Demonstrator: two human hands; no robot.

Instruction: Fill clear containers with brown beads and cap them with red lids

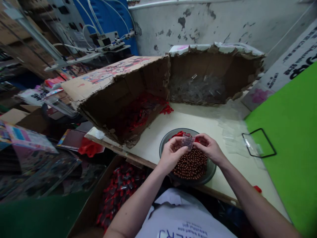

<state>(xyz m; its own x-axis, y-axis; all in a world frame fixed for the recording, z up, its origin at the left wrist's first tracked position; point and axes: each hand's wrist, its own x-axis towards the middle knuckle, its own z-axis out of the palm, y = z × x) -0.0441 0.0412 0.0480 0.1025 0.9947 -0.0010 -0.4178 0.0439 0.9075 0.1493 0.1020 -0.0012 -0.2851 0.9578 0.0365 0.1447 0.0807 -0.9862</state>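
Note:
My left hand (170, 155) pinches a small clear plastic container (188, 141) between thumb and fingers. Dark contents seem to show through its wall, but I cannot make them out. My right hand (210, 148) meets it from the other side, fingers closed on a small red plastic piece (197, 140) at the container's right end. Whether the two parts are joined is hidden by the fingertips. Both hands are over a grey bowl (212, 172) full of shiny brown beads (192, 165). More red pieces (180, 134) lie at the bowl's far side.
Behind, one cut-open cardboard box (119, 77) holds red pieces (138, 114); another (240, 71) holds clear containers (198, 87). Below left, a carton contains many red-and-clear items (121, 185). On the right are a green panel (292, 132) and a black rectangular frame (274, 149).

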